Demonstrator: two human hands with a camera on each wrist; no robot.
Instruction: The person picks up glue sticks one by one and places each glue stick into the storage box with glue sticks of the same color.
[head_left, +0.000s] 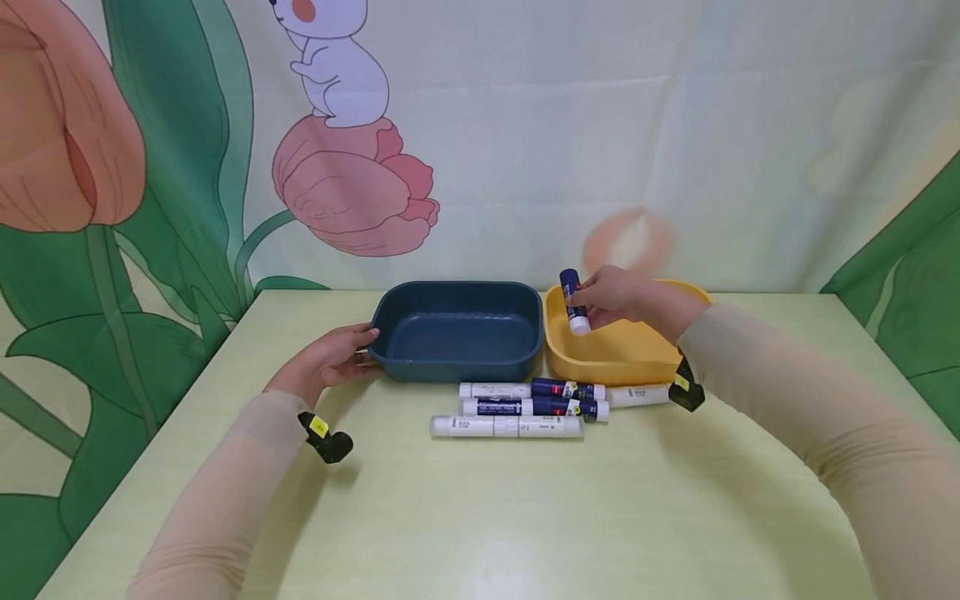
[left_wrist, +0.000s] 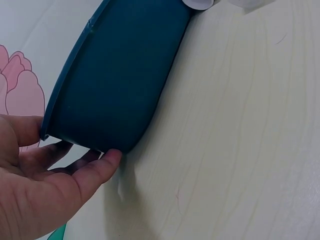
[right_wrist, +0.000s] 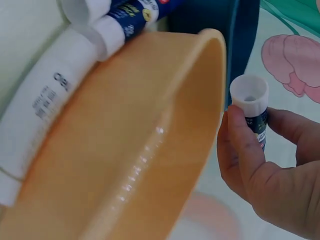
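Observation:
My right hand point(head_left: 618, 296) pinches a navy glue stick point(head_left: 570, 292) with a white end, tilted above the yellow bin point(head_left: 615, 368). In the right wrist view, that glue stick point(right_wrist: 250, 97) shows its hollow white end between thumb and fingers. At the left end of the dark blue bin point(head_left: 457, 372), my left hand point(head_left: 330, 358) grips the rim and outer wall. The left wrist view has the thumb at the rim of the blue bin point(left_wrist: 120, 75) and the fingers against its side.
In front of the bins lie several glue sticks, among them a navy glue stick point(head_left: 567, 389) and a white glue stick point(head_left: 465, 427). A white glue stick point(head_left: 637, 396) lies against the yellow bin's front. Behind the table point(head_left: 450, 517) hangs a printed curtain point(head_left: 510, 150).

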